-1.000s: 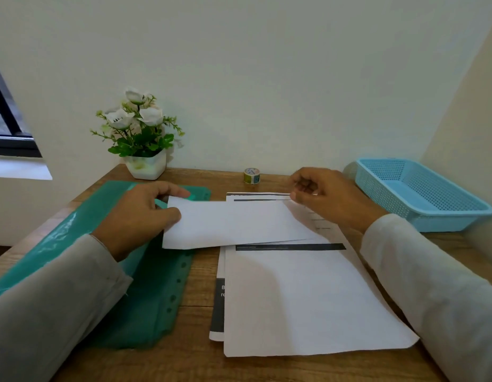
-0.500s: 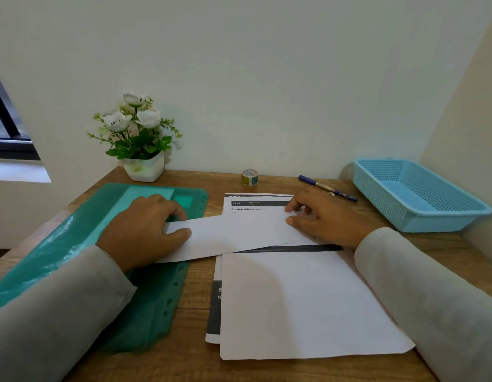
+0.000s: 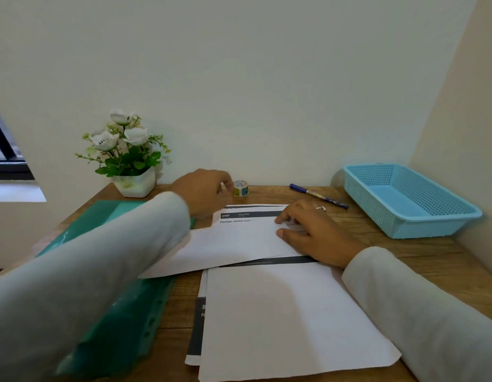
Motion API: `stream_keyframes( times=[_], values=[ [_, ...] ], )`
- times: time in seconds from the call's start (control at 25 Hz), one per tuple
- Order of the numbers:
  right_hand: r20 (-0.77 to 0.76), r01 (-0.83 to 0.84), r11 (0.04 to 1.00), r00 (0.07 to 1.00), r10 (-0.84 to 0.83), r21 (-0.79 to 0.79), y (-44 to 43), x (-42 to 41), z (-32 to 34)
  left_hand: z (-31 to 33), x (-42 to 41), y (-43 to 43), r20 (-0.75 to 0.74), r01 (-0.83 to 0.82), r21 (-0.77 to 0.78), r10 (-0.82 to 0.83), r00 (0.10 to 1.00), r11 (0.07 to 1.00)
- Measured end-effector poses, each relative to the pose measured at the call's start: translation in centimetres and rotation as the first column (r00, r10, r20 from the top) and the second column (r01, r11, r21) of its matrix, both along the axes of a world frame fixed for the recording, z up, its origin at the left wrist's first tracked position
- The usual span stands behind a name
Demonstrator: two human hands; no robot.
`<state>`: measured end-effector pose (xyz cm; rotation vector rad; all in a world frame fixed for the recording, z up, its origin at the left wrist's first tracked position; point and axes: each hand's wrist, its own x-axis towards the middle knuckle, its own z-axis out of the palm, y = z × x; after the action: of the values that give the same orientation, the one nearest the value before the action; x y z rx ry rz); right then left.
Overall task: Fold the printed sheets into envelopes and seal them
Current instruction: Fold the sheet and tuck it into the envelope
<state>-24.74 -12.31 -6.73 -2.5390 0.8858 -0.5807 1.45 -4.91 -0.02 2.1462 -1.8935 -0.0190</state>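
A folded white sheet (image 3: 234, 244) lies slanted across the top of a stack of printed sheets (image 3: 280, 312) on the wooden table (image 3: 421, 260). My right hand (image 3: 313, 232) rests on the folded sheet's right end, fingers pressing it flat. My left hand (image 3: 203, 190), blurred, is stretched out to the back of the table with its fingertips just left of a small roll of tape (image 3: 240, 188). It does not visibly grip the roll. A printed page with a dark header bar shows beneath the fold.
A green plastic folder (image 3: 123, 312) lies on the left under my left sleeve. At the back left stands a potted white flower (image 3: 129, 161). A blue pen (image 3: 318, 195) lies behind my right hand, and a blue mesh basket (image 3: 404, 224) sits at the right.
My left hand has let go of the folded sheet's left end and reached back toward the tape roll. The right hand stays pressing on the sheet.
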Motion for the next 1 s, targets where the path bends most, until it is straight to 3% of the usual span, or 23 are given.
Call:
stream_keyframes(
  times=[0.16,0.4,0.6,0.8,1.0],
  values=[
    [-0.006,0.007,1.0,1.0,-0.007,0.005,-0.1,-0.1,-0.1,-2.0,-0.5,-5.1,0.074,-0.063,0.089,0.056,0.996,0.994],
    [-0.01,0.013,1.0,1.0,-0.013,0.01,-0.3,-0.1,-0.3,-3.6,0.0,-6.6,0.09,-0.129,0.002,0.129,0.988,0.992],
    [-0.019,0.023,1.0,1.0,-0.023,0.013,-0.2,0.1,-0.1,-3.0,-1.3,-2.2,0.004,-0.034,-0.118,0.035,0.999,0.992],
    [-0.011,0.028,1.0,1.0,-0.028,0.007,0.0,-0.1,0.1,-3.6,-5.1,3.0,0.022,0.144,-0.254,-0.143,0.99,0.956],
    [0.151,0.126,0.99,0.982,-0.117,-0.055,1.3,0.0,0.4,-5.9,-5.6,3.5,-0.031,0.13,-0.257,-0.142,0.989,0.958]
  ],
)
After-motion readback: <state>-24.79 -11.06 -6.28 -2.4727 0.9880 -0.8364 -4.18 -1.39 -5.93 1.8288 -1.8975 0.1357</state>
